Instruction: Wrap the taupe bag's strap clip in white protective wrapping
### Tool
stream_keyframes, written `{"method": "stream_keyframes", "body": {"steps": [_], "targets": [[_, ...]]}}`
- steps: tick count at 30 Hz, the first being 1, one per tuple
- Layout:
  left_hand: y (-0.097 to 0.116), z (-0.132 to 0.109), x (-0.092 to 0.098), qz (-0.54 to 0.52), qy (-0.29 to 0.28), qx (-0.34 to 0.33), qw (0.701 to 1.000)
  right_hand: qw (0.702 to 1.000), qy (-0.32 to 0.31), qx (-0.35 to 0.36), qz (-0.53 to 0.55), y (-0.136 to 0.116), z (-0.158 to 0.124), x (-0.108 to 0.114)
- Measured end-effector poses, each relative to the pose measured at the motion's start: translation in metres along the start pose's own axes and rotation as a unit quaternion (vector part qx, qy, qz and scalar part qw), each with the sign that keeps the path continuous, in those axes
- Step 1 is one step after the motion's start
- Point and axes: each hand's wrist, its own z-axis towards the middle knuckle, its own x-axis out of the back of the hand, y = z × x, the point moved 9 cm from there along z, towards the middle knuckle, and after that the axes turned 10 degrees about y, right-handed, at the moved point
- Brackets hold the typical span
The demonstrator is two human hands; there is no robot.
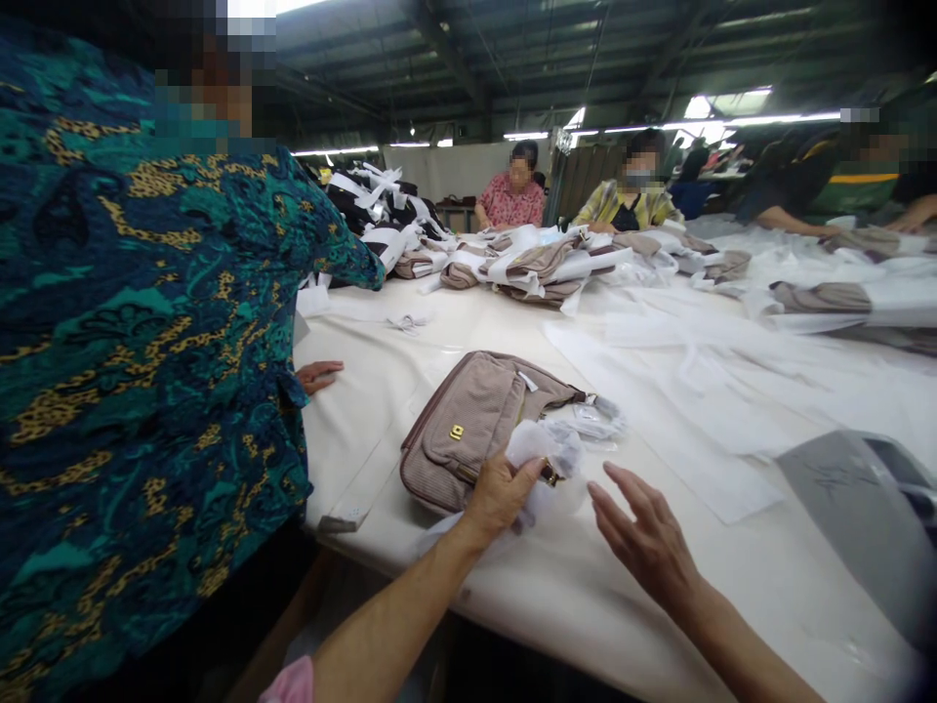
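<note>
A taupe corduroy shoulder bag (468,420) with a small gold clasp lies flat on the white-covered table (586,576) just ahead of me. My left hand (502,493) is closed on a crumpled wad of white tissue paper (546,449) at the bag's near corner. To its right, my right hand (648,537) hovers over the table with fingers spread and nothing in it. A clear plastic wrapper (596,418) lies at the bag's strap end.
A person in a teal patterned top (146,371) stands close on my left, one hand (318,375) resting on the table. Several people sit along the far side behind piles of taupe bags and white dust covers (542,264). A grey bin (864,508) sits at right.
</note>
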Motion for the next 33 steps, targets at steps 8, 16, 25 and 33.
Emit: {"method": "stream_keyframes", "body": {"steps": [8, 16, 25, 33], "targets": [[0.005, -0.005, -0.003, 0.069, -0.001, -0.035, 0.997, 0.976, -0.071, 0.197, 0.059, -0.051, 0.024, 0.001], [0.022, -0.018, -0.017, 0.163, -0.038, -0.139, 0.976, 0.980, -0.050, 0.097, 0.169, -0.036, 0.050, 0.000], [0.021, -0.028, -0.021, 0.219, -0.073, -0.187, 0.955, 0.954, -0.129, -0.067, 0.261, -0.010, 0.038, -0.030], [0.017, -0.032, -0.017, 0.178, -0.016, -0.237, 0.955, 0.932, -0.155, -0.143, 0.295, 0.003, 0.051, -0.039]]}}
